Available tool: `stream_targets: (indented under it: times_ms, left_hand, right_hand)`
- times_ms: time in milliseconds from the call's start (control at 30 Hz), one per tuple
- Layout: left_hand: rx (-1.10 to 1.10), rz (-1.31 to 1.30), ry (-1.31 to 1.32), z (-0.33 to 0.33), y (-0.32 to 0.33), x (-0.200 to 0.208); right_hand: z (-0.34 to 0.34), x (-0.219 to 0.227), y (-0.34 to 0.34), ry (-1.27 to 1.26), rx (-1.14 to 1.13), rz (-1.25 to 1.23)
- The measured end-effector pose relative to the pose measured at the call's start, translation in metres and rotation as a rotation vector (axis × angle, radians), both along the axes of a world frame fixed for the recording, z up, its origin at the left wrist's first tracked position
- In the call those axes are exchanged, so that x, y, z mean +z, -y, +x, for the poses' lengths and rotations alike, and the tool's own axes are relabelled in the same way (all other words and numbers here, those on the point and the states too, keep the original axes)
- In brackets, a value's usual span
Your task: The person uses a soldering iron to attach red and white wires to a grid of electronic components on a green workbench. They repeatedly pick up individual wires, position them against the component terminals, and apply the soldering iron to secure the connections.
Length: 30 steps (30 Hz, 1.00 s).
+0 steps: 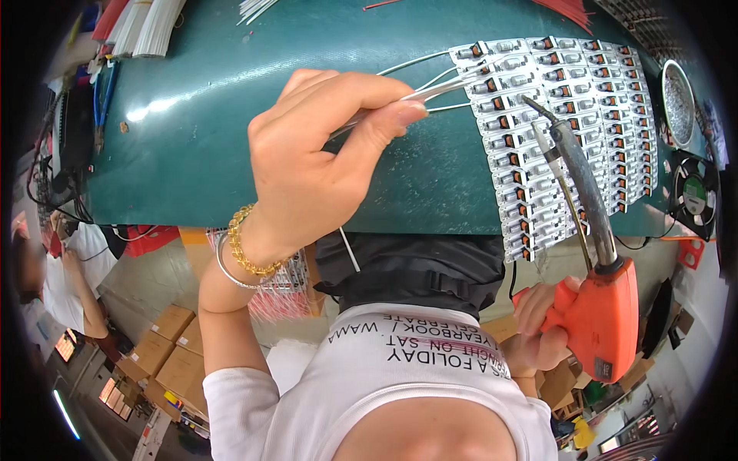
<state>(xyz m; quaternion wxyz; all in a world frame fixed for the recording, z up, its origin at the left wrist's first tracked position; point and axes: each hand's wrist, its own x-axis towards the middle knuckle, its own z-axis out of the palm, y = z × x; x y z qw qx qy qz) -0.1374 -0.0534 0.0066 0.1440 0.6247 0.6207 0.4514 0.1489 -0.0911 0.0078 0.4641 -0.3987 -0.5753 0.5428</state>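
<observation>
My left hand (pixel 323 154) is raised over a dark green mat (pixel 231 100) and pinches several thin white wires (pixel 434 91) between thumb and fingers. The wire ends reach the left edge of a white panel of small circuit boards (pixel 573 123). A bead bracelet and a silver bangle circle that wrist. My right hand (pixel 542 330) grips the handle of an orange soldering gun (pixel 607 323). Its long metal barrel slants up over the panel, and its tip (pixel 530 101) rests near the panel's upper left boards, close to the wire ends.
A small black fan (pixel 696 192) and a round metal tin (pixel 676 96) stand right of the panel. White wire bundles (pixel 150 27) and blue-handled pliers (pixel 104 96) lie at the mat's far left. Cardboard boxes (pixel 165 346) and another person (pixel 69 276) are at lower left.
</observation>
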Motion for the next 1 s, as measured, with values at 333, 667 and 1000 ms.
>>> stream_targets:
  times_ms: [333, 667, 1000]
  left_hand:
    - [-0.110, 0.237, -0.355, -0.036, 0.011, -0.011]
    - [-0.318, 0.206, -0.461, -0.044, 0.043, -0.004]
    - [-0.349, 0.254, -0.551, -0.045, 0.082, -0.028]
  right_hand:
    - [-0.002, -0.001, 0.001, -0.040, -0.074, 0.033]
    - [0.002, -0.004, 0.002, -0.056, -0.033, 0.038]
    - [-0.001, 0.000, 0.001, -0.046, -0.018, 0.051]
